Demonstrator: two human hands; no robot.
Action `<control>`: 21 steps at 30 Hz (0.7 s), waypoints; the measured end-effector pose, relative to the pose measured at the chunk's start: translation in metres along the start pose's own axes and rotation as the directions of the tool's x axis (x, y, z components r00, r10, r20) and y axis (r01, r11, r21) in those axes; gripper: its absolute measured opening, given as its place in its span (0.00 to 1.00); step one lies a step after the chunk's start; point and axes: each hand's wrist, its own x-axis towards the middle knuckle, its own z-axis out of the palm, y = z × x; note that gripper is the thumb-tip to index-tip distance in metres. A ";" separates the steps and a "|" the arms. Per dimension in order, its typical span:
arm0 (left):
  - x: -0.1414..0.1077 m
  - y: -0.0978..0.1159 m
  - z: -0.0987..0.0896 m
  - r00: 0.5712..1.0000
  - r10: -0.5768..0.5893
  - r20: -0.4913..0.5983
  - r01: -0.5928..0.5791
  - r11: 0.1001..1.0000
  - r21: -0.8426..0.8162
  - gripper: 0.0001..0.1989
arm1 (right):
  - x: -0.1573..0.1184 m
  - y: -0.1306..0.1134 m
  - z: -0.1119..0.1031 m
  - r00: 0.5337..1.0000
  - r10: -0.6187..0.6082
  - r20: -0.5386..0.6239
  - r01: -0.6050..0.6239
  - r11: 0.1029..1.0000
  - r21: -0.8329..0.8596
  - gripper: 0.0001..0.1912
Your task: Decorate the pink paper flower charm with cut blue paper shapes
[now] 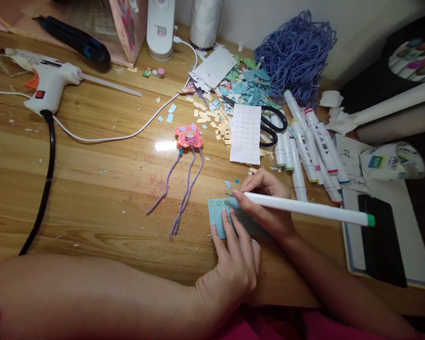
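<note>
A light blue piece of paper (217,231) lies near the table's front edge, with a short row of small green drawn shapes along its top. My left hand (235,257) rests on it, fingers spread and pressing it flat. Between the fingers of my right hand (269,203) is a white marker pen (311,208) with a green end; its tip is at the paper's upper edge, just right of the green shapes. Beyond the paper lies a pink cloud-shaped ornament (189,137) with purple yarn strands (187,189) trailing toward me.
A glue gun (53,82) with its cable and a utility knife (74,40) lie at the left. Paper scraps (248,78), black-handled scissors (274,118), a white sheet (245,134) and purple yarn (297,52) fill the back. Several markers (315,141) and a notebook (407,226) are at the right.
</note>
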 end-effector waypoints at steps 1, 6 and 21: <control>0.000 -0.001 0.000 1.000 0.003 -0.004 -0.003 1.000 0.004 0.10 | -0.001 0.001 0.000 1.000 -0.001 0.020 0.002 1.000 -0.018 0.15; 0.001 -0.009 -0.004 0.996 0.092 0.000 -0.092 0.996 0.019 0.12 | -0.002 0.006 -0.001 0.998 0.002 0.062 0.006 0.992 -0.124 0.18; 0.000 -0.007 -0.002 0.998 0.070 -0.004 -0.070 0.997 0.026 0.11 | -0.001 0.007 -0.002 0.996 -0.010 0.086 0.027 0.980 -0.197 0.17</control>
